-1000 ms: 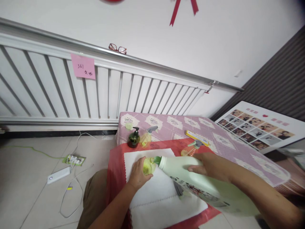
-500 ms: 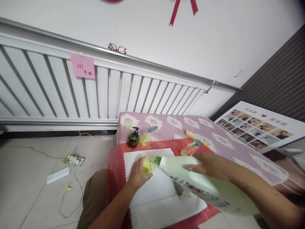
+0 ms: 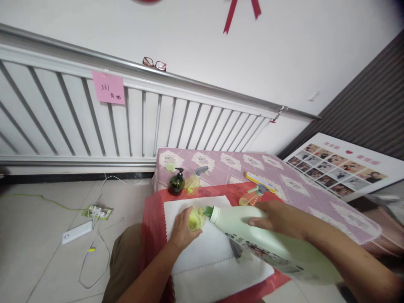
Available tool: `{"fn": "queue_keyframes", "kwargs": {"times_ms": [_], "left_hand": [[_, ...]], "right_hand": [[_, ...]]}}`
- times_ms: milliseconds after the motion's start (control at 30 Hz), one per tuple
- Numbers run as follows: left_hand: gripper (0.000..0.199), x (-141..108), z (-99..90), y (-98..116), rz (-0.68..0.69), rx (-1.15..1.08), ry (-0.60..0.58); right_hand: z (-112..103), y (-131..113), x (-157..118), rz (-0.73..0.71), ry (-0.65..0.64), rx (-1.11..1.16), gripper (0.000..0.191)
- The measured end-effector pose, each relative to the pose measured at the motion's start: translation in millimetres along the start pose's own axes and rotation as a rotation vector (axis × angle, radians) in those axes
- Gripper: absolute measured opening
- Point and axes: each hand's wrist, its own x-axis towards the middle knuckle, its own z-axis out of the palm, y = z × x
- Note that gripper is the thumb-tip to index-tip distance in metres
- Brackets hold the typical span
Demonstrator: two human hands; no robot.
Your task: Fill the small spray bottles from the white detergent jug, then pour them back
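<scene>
My left hand [image 3: 182,229] is wrapped round a small clear yellow bottle [image 3: 196,220], whose mouth faces right. My right hand [image 3: 274,216] grips a large pale green jug [image 3: 238,216] from above. The jug lies tipped over on its side, and its green spout [image 3: 208,211] meets the yellow bottle's mouth. Whether liquid is flowing cannot be made out. Under both hands is a white cloth [image 3: 202,261] with a scalloped edge, on a red sheet [image 3: 154,214]. A grey spray head [image 3: 235,249] lies on the cloth, partly hidden by the jug.
Behind the cloth stand a dark green pump bottle [image 3: 176,184], a yellow spray bottle [image 3: 192,183] and an orange spray bottle [image 3: 249,198]. A yellow-and-white box [image 3: 260,182] lies near the back. On the floor at left are a power strip [image 3: 97,211], a white power bank [image 3: 77,232] and cables.
Both hands, the bottle and the jug hold almost the same position. Only a slight shift of the camera view shows.
</scene>
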Motion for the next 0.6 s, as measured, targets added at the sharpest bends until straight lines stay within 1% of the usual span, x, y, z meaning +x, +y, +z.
{"fn": "queue_keyframes", "kwargs": {"times_ms": [433, 600], "left_hand": [[0.090, -0.1, 1.0, -1.1, 0.003, -0.008, 0.014], [0.091, -0.2, 1.3, -1.7, 0.003, -0.007, 0.013]], "right_hand": [[3.3, 4.4, 2.4, -0.025, 0.040, 0.021, 0.038], [0.9, 0.9, 0.3, -0.029, 0.019, 0.010, 0.037]]}}
